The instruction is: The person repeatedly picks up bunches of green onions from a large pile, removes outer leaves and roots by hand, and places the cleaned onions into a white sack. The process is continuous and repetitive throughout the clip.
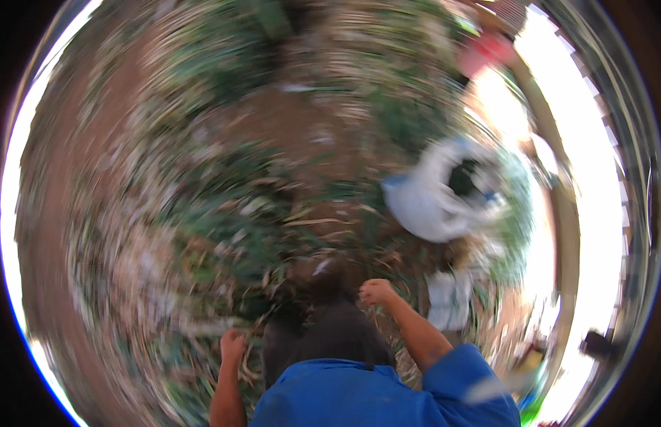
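Observation:
Motion blurs most of the view. My left hand hangs beside my left leg, over leaf litter, and I see nothing in it; its fingers are too blurred to make out. In front of my right thigh, my right hand is curled into a loose fist with no object visible in it. A white plastic sack stands ahead and to the right, its mouth open and dark green matter inside. Closer to my right forearm lies a smaller white bag or folded sack.
Cut green and dry leaves litter the brown soil ahead. A wooden post or beam curves along the bright right side. Something red is blurred at the upper right. Multicoloured items lie at the lower right.

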Action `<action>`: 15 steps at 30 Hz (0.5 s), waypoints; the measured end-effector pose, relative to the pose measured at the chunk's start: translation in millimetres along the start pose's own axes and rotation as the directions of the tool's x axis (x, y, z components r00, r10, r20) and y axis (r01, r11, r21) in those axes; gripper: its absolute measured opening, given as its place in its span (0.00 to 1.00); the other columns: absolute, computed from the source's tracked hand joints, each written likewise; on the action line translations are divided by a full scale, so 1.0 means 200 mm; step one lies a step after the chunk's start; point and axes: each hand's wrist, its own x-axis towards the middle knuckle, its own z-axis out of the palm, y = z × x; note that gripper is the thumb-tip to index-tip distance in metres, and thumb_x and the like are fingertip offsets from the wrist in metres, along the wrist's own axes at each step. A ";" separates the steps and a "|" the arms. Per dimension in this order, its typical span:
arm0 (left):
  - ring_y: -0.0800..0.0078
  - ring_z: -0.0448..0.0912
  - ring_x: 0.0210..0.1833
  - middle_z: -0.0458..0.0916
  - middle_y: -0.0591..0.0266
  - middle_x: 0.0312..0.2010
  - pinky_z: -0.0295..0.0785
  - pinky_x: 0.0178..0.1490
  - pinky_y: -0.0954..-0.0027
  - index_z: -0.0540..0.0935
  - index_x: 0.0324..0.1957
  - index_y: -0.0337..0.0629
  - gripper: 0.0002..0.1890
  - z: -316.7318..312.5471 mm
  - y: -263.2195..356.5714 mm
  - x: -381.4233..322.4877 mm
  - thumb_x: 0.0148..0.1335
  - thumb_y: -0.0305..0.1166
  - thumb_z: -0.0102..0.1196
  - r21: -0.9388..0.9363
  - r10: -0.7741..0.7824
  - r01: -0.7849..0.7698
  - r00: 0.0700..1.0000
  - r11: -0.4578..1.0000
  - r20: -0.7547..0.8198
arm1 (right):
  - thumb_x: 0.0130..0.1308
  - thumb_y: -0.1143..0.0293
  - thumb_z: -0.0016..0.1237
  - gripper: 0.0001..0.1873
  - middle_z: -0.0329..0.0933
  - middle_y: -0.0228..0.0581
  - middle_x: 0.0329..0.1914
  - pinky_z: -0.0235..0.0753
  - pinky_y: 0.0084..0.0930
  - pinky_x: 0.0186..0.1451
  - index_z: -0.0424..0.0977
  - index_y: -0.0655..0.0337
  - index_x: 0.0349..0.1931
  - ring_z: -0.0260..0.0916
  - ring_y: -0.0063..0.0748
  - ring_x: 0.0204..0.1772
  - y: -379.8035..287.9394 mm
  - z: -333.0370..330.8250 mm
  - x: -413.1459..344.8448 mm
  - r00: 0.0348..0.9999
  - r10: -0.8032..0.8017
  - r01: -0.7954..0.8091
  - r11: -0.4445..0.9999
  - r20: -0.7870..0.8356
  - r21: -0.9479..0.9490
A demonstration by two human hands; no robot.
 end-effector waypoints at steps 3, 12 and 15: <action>0.65 0.71 0.23 0.75 0.56 0.20 0.69 0.32 0.55 0.79 0.28 0.34 0.10 -0.21 -0.33 -0.01 0.56 0.33 0.61 -0.084 -0.131 0.121 0.983 0.989 -0.130 | 0.71 0.77 0.53 0.02 0.75 0.42 0.28 0.69 0.36 0.22 0.77 0.64 0.36 0.72 0.39 0.22 -0.10 0.15 0.20 0.974 -0.080 0.017 0.957 -0.212 -0.288; 0.63 0.86 0.32 0.85 0.53 0.28 0.82 0.38 0.58 0.86 0.38 0.31 0.11 -0.42 -1.24 -0.21 0.58 0.30 0.61 -0.422 -0.531 0.447 0.841 0.789 -0.102 | 0.68 0.77 0.51 0.03 0.76 0.39 0.23 0.64 0.26 0.16 0.78 0.62 0.35 0.69 0.29 0.17 0.06 1.43 0.94 0.821 -0.427 -0.242 0.342 -0.379 -0.908; 0.67 0.85 0.34 0.85 0.51 0.31 0.79 0.34 0.65 0.83 0.44 0.27 0.11 -0.47 -1.36 -0.23 0.65 0.27 0.59 -0.578 -0.550 0.461 0.835 0.674 0.024 | 0.68 0.76 0.53 0.06 0.75 0.35 0.22 0.63 0.26 0.18 0.77 0.58 0.30 0.69 0.26 0.19 0.41 1.81 1.47 0.945 -0.279 -0.135 0.146 -0.171 -0.980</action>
